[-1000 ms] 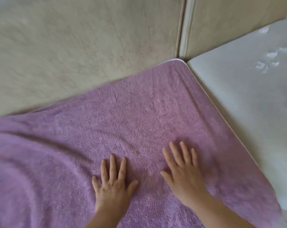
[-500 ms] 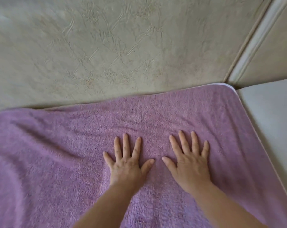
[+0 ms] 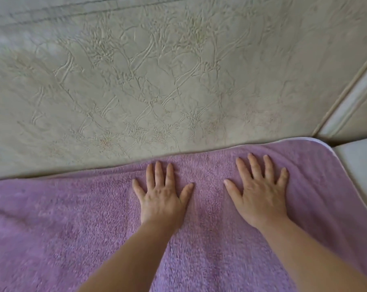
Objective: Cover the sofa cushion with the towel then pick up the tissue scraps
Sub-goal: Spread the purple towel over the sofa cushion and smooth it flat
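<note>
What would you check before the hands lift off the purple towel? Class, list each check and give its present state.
1. Towel reaches the backrest seam: ok.
2. Left hand flat on the towel, holding nothing: ok.
3. Right hand flat on the towel, holding nothing: ok.
4. Towel's far right corner lies flat: ok.
5. Towel's near and left edges in place: cannot tell, out of frame.
6. Tissue scraps located: cannot tell, none in view.
</note>
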Action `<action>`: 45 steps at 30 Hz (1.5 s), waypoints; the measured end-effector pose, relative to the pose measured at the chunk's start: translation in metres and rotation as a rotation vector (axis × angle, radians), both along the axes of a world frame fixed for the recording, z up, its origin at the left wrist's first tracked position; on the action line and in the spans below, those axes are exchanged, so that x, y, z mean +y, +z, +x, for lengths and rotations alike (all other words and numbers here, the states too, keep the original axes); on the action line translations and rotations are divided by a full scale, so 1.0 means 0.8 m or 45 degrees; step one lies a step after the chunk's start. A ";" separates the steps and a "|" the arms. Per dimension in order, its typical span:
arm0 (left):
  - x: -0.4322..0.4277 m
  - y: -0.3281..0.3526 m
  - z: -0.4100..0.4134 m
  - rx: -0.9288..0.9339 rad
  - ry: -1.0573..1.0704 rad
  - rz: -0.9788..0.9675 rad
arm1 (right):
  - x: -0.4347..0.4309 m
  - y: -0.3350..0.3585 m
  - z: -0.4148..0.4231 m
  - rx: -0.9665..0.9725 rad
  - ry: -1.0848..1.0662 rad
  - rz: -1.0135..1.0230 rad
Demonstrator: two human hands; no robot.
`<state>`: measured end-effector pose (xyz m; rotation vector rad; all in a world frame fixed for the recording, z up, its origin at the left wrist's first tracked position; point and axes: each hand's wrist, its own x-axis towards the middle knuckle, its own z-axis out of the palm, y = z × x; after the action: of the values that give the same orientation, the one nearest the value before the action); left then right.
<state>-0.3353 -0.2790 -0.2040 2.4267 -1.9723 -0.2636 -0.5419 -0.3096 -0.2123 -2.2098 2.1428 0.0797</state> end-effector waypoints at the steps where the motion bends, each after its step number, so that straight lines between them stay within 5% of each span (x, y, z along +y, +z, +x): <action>1: 0.001 0.000 -0.001 -0.021 -0.072 -0.051 | -0.005 0.000 0.000 0.011 0.012 -0.004; 6: 0.011 -0.008 0.001 0.008 -0.225 -0.167 | -0.027 0.005 -0.013 0.013 0.190 0.013; 12: 0.007 -0.004 0.000 -0.056 -0.032 -0.081 | -0.083 0.015 -0.110 -0.011 -0.374 0.097; 17: 0.004 -0.006 -0.003 -0.064 -0.031 -0.067 | -0.072 0.010 -0.109 0.034 -0.207 0.023; 25: 0.005 -0.011 0.004 -0.084 -0.063 -0.049 | -0.083 0.017 -0.167 -0.263 -0.491 0.159; 30: 0.005 -0.009 0.001 -0.091 -0.053 -0.069 | -0.050 0.010 -0.148 -0.065 0.044 -0.051; 34: 0.006 -0.009 -0.001 -0.104 -0.053 -0.081 | -0.059 0.012 -0.182 -0.173 -0.403 0.134; 39: 0.004 -0.013 -0.002 -0.110 -0.068 -0.089 | -0.030 0.007 -0.129 -0.071 0.019 -0.024; 45: -0.004 -0.007 -0.002 -0.159 -0.043 -0.008 | -0.042 0.004 -0.123 -0.003 -0.143 0.046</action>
<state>-0.3371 -0.2824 -0.2093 2.4646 -2.0609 -0.1079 -0.6407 -0.3429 -0.2095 -2.0648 2.2408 0.1089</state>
